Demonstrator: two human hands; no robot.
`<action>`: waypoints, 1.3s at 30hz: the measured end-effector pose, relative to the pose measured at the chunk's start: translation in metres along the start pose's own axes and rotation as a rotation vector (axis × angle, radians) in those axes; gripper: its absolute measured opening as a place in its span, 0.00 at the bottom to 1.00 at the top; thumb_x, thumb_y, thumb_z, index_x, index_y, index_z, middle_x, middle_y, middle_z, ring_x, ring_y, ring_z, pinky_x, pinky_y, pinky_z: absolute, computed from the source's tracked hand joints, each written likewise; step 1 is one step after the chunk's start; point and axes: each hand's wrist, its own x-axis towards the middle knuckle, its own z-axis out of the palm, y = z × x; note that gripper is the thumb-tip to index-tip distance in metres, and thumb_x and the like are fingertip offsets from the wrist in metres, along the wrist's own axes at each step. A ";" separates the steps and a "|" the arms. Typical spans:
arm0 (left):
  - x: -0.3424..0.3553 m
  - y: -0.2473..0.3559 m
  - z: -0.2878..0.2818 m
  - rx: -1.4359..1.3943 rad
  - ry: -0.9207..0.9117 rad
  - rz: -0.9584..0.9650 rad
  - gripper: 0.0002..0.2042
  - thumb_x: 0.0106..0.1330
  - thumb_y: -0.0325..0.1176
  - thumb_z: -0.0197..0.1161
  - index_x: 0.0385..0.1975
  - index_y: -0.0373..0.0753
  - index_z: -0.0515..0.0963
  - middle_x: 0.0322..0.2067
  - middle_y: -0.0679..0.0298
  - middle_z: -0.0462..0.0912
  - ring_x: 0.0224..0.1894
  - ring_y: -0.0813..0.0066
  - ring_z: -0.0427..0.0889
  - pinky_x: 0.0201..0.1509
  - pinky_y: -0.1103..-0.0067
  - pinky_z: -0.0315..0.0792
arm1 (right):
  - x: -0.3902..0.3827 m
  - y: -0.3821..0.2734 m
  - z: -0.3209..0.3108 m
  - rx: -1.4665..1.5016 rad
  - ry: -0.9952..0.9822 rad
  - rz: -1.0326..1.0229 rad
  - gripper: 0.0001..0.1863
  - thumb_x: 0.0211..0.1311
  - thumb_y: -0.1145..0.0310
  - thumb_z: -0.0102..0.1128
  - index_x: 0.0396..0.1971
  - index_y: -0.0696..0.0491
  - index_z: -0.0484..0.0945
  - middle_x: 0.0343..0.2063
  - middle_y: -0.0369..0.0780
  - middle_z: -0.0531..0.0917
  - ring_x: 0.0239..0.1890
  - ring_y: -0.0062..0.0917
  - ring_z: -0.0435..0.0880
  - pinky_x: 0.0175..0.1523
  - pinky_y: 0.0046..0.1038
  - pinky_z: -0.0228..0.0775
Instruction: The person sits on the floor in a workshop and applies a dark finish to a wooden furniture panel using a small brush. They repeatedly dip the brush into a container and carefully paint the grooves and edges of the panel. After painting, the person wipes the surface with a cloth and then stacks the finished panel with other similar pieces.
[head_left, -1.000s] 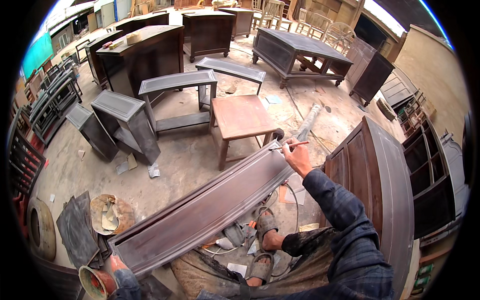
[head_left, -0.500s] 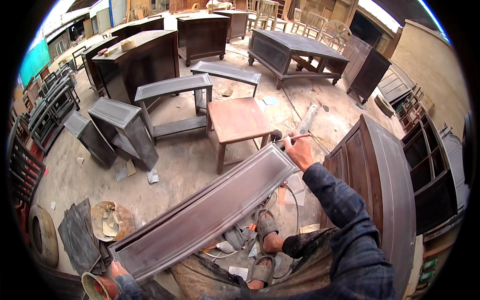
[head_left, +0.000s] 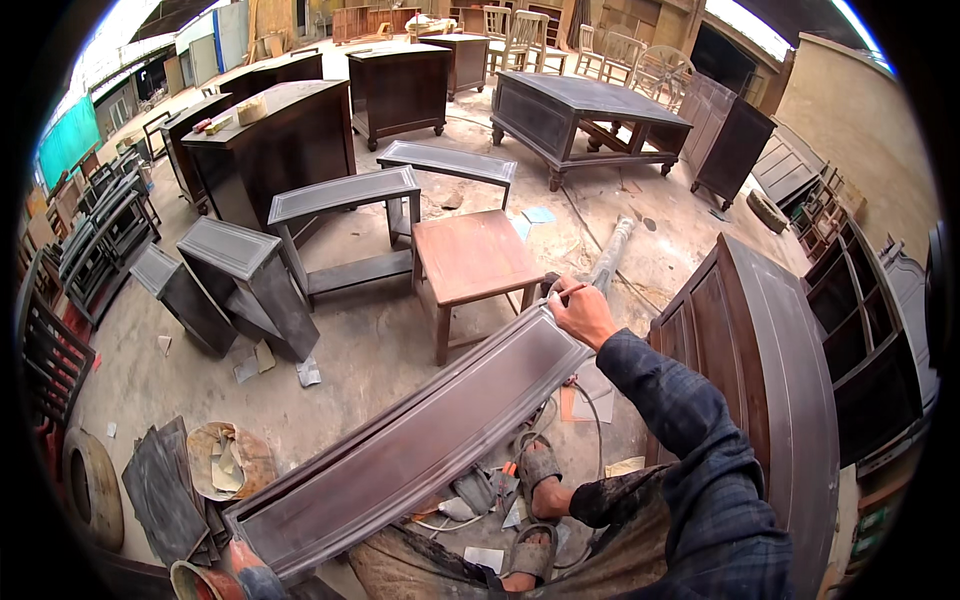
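Observation:
A long, dark wooden panel (head_left: pixel 405 440) with grey, moulded borders lies diagonally across my lower view. At its far end, my right hand (head_left: pixel 580 315) pinches a slim brush (head_left: pixel 563 294) with a reddish handle, its tip close to the panel's edge, partly hidden by my fingers. My left hand (head_left: pixel 243 553) grips the near end of the panel at lower left, its fingertips on the corner. Just beside that wrist is a paint-stained reddish pot (head_left: pixel 190 582). Below the panel are my sandalled feet, among cords and scraps.
A reddish square stool (head_left: pixel 477 250) stands just beyond the panel. Grey stool-like frames (head_left: pixel 340 190), dark cabinets (head_left: pixel 268 155) and a low table (head_left: pixel 590 115) stand behind. A large dark cabinet (head_left: pixel 760 400) is close on my right; a bucket (head_left: pixel 230 460), sheets (head_left: pixel 165 490) and tyre (head_left: pixel 92 495) sit at left.
My right hand has shifted slightly left along the panel's far end, turning the brush so less of its handle shows. The nearer furniture and panel appear slightly lower in the picture.

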 end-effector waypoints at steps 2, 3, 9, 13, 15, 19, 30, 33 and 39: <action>0.000 -0.001 -0.003 0.002 0.005 0.001 0.14 0.72 0.34 0.54 0.49 0.30 0.76 0.34 0.46 0.83 0.37 0.53 0.82 0.45 0.67 0.74 | 0.001 -0.001 0.004 0.036 0.036 -0.043 0.13 0.59 0.61 0.55 0.35 0.57 0.76 0.24 0.55 0.81 0.31 0.53 0.82 0.38 0.47 0.74; 0.000 -0.001 -0.003 0.004 0.004 0.000 0.14 0.72 0.34 0.54 0.49 0.30 0.76 0.34 0.46 0.83 0.37 0.53 0.82 0.45 0.67 0.74 | 0.001 -0.001 0.005 0.016 0.015 -0.040 0.13 0.59 0.61 0.55 0.35 0.57 0.77 0.24 0.54 0.81 0.31 0.53 0.82 0.38 0.47 0.74; -0.003 -0.007 -0.004 0.001 0.007 -0.002 0.14 0.72 0.34 0.54 0.49 0.30 0.76 0.34 0.46 0.83 0.38 0.53 0.82 0.46 0.67 0.74 | -0.002 -0.019 0.002 0.036 -0.091 -0.029 0.13 0.60 0.61 0.56 0.35 0.57 0.78 0.23 0.54 0.82 0.30 0.51 0.83 0.38 0.45 0.75; -0.004 -0.009 -0.007 0.007 0.006 0.005 0.14 0.72 0.34 0.54 0.49 0.30 0.76 0.34 0.46 0.83 0.38 0.53 0.82 0.46 0.67 0.74 | -0.002 -0.025 0.003 0.205 -0.110 -0.008 0.14 0.59 0.62 0.56 0.32 0.59 0.78 0.22 0.54 0.82 0.29 0.51 0.83 0.38 0.45 0.74; -0.003 -0.010 -0.007 0.006 0.007 0.007 0.14 0.72 0.34 0.54 0.49 0.30 0.77 0.35 0.46 0.83 0.38 0.53 0.82 0.46 0.67 0.74 | 0.002 -0.021 0.004 0.193 -0.094 0.001 0.14 0.59 0.62 0.56 0.30 0.59 0.78 0.22 0.54 0.81 0.29 0.50 0.83 0.38 0.45 0.74; -0.004 -0.014 -0.010 0.008 0.015 0.014 0.14 0.72 0.34 0.54 0.49 0.30 0.77 0.35 0.46 0.83 0.38 0.53 0.82 0.46 0.67 0.74 | 0.014 -0.007 -0.002 0.047 -0.055 0.014 0.15 0.59 0.62 0.56 0.29 0.60 0.78 0.22 0.55 0.81 0.30 0.51 0.83 0.38 0.46 0.74; -0.016 -0.033 -0.023 -0.020 0.039 0.020 0.14 0.72 0.35 0.54 0.49 0.30 0.77 0.35 0.46 0.84 0.39 0.53 0.83 0.46 0.67 0.75 | 0.001 -0.041 0.011 0.128 -0.152 -0.154 0.12 0.60 0.63 0.55 0.30 0.59 0.75 0.21 0.54 0.80 0.29 0.51 0.82 0.38 0.44 0.73; -0.022 -0.036 -0.025 -0.040 0.047 0.017 0.14 0.72 0.35 0.54 0.49 0.31 0.77 0.36 0.46 0.84 0.39 0.53 0.83 0.46 0.67 0.75 | -0.008 -0.074 0.016 0.141 -0.266 -0.176 0.12 0.61 0.64 0.55 0.31 0.59 0.76 0.22 0.53 0.81 0.30 0.49 0.83 0.38 0.44 0.73; -0.029 -0.035 -0.034 -0.063 0.087 0.020 0.14 0.72 0.35 0.55 0.49 0.31 0.77 0.36 0.46 0.84 0.39 0.53 0.83 0.47 0.67 0.75 | -0.030 -0.150 0.028 0.349 -0.456 -0.215 0.11 0.63 0.66 0.55 0.32 0.59 0.76 0.23 0.49 0.83 0.29 0.43 0.84 0.37 0.38 0.74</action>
